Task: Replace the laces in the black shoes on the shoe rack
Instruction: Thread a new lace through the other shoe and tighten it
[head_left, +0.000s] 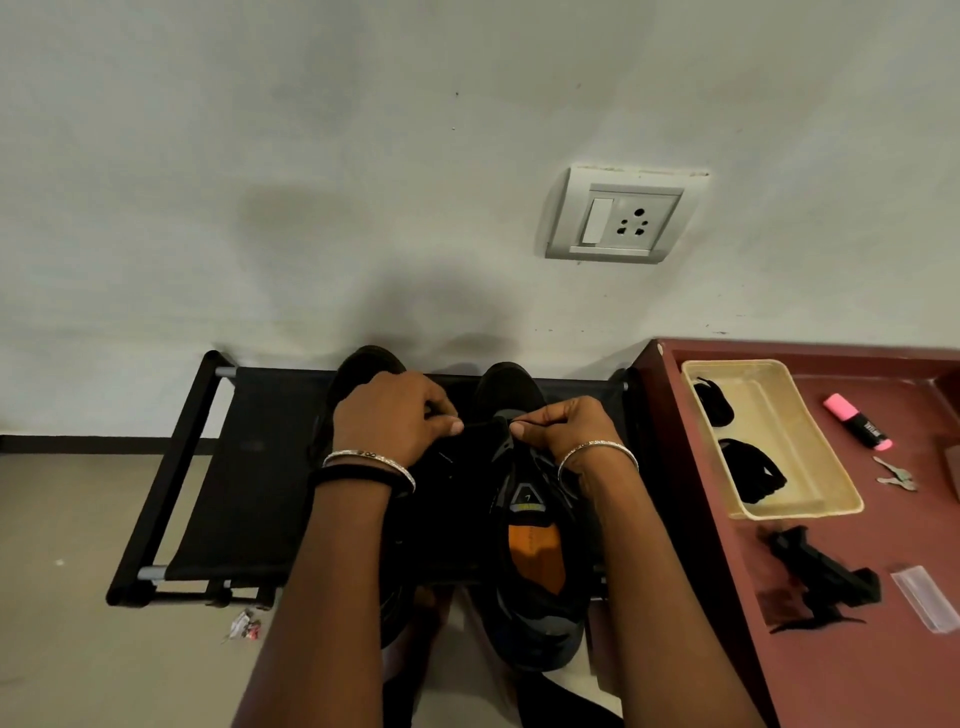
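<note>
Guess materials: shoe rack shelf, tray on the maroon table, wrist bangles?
shoe rack shelf: matte black fabric, likely, slung between grey metal-looking tubes. tray: probably cream plastic, given its soft sheen and moulded, rounded rim. bangles: apparently silvery metal, with bright glints.

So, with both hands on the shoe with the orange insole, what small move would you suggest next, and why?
Probably pull the lace pinched in the right hand through its eyelet, while the left hand steadies the shoe. Both hands grip at the shoe's lacing area, so the strand seems ready to draw. It is too dark to tell which eyelet it runs through.
</note>
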